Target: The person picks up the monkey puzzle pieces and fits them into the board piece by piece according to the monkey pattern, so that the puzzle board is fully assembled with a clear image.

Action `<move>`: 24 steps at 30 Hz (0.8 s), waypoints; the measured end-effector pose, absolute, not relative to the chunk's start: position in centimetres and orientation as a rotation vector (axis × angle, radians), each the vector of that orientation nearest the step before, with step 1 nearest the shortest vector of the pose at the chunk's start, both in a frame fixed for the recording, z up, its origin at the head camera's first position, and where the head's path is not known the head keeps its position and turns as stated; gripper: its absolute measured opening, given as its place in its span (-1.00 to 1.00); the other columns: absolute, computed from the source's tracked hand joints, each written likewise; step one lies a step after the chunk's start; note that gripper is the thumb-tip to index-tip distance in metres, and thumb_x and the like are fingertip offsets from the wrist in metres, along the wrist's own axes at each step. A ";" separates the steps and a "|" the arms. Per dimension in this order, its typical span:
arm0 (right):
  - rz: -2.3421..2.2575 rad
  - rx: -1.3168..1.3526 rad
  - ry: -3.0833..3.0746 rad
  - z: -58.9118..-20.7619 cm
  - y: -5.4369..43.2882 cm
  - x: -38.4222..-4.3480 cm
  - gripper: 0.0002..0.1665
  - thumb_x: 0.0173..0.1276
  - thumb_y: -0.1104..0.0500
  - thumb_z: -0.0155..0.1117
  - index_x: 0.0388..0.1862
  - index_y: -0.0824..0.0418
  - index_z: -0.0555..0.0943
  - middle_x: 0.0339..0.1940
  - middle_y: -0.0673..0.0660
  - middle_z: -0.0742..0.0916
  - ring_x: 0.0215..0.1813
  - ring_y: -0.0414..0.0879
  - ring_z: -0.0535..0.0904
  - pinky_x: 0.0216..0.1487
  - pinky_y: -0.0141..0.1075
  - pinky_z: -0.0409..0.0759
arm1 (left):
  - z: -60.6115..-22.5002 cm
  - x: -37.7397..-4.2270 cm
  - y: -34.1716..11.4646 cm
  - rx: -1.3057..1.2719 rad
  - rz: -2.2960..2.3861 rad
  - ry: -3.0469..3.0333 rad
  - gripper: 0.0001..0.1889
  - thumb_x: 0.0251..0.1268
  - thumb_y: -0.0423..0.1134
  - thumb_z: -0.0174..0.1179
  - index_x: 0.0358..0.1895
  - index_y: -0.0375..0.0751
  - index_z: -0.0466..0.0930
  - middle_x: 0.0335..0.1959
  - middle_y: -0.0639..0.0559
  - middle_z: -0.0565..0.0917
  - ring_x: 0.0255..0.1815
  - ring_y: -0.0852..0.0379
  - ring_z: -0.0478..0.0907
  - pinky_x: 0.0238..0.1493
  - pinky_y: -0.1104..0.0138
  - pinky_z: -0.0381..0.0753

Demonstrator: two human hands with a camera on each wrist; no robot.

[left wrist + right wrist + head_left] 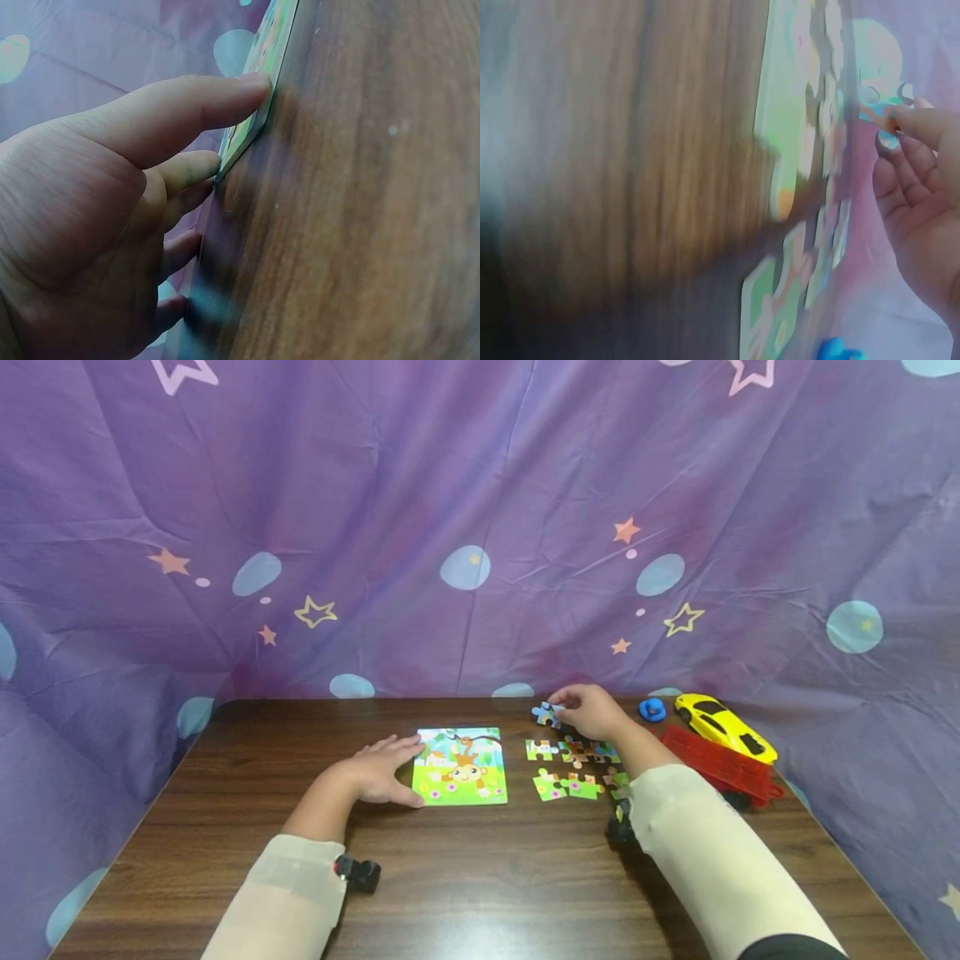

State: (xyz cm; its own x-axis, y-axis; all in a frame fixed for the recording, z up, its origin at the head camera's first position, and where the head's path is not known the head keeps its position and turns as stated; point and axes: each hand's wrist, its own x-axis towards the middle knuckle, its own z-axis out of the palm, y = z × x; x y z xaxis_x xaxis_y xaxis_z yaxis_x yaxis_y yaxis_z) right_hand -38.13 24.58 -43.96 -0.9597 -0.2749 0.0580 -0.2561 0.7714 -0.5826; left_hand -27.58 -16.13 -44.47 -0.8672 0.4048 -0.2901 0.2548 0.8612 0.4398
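A square monkey picture board (459, 768) lies flat on the brown table. My left hand (375, 770) rests at its left edge with fingers spread; in the left wrist view the thumb (225, 101) touches the board's near corner. My right hand (594, 714) pinches a blue jigsaw piece (545, 715) between thumb and fingertips, behind the other pieces. In the right wrist view that piece (874, 111) is held above the tabletop. Several loose jigsaw pieces (582, 787) lie in two rows right of the board, some partly hidden by the right forearm.
At the right of the table (480, 877) are a yellow toy car (726, 728), a red toy truck bed (716, 764) with a black wheel, and a small blue toy (652, 710). A purple starry cloth (420, 510) hangs behind the table.
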 end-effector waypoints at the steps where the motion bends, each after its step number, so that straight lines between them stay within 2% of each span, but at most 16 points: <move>1: -0.968 -0.444 2.923 -43.9 24.3 -38.0 -0.73 0.53 0.15 0.37 0.14 0.17 0.75 0.03 0.20 0.83 0.14 0.11 0.73 0.29 0.06 0.68 | -44.5 -27.6 -16.1 0.488 0.555 2.657 0.08 0.20 0.23 0.46 0.75 0.09 0.12 0.82 0.06 0.04 0.84 -0.26 -0.17 0.77 -0.34 -0.16; 8: -1.080 -0.460 2.857 -43.7 22.1 -37.2 -0.74 0.52 0.14 0.40 0.13 0.12 0.76 -0.06 0.14 0.83 -0.02 0.00 0.73 0.00 -0.15 0.72 | -44.4 -27.4 -16.0 0.495 0.551 2.652 0.08 0.20 0.23 0.46 0.75 0.09 0.12 0.83 0.06 0.03 0.84 -0.27 -0.18 0.77 -0.34 -0.17; 13: -1.101 -0.504 2.837 -43.5 20.1 -36.4 -0.74 0.52 0.10 0.41 0.12 0.06 0.77 -0.04 0.10 0.83 0.01 -0.04 0.73 0.09 -0.13 0.70 | -44.2 -27.3 -16.0 0.502 0.552 2.654 0.08 0.20 0.22 0.47 0.75 0.07 0.12 0.82 0.04 0.04 0.84 -0.29 -0.16 0.77 -0.35 -0.16; 20: -1.138 -0.577 2.755 -43.5 17.1 -35.8 -0.78 0.51 0.11 0.42 0.08 0.03 0.79 -0.17 0.04 0.82 -0.16 -0.12 0.69 -0.13 -0.28 0.69 | -44.3 -27.4 -16.1 0.499 0.569 2.658 0.09 0.19 0.21 0.48 0.75 0.04 0.14 0.82 0.02 0.05 0.84 -0.30 -0.15 0.77 -0.35 -0.16; 24: -1.164 -0.584 2.695 -43.5 15.8 -35.4 -0.80 0.53 0.13 0.40 0.07 0.03 0.78 -0.16 0.03 0.79 -0.16 -0.12 0.66 -0.18 -0.31 0.67 | -44.3 -27.4 -16.1 0.498 0.571 2.656 0.09 0.19 0.20 0.48 0.75 0.04 0.13 0.82 0.02 0.05 0.84 -0.30 -0.16 0.77 -0.35 -0.16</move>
State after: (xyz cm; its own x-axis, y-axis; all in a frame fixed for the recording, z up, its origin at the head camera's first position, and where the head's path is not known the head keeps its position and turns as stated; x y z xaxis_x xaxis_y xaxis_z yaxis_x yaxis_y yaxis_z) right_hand -35.44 15.81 -43.46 -0.9133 -0.4069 0.0179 -0.2920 0.6237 -0.7251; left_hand -27.42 -16.09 -44.27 -0.8662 0.4109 -0.2843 0.2579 0.8550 0.4500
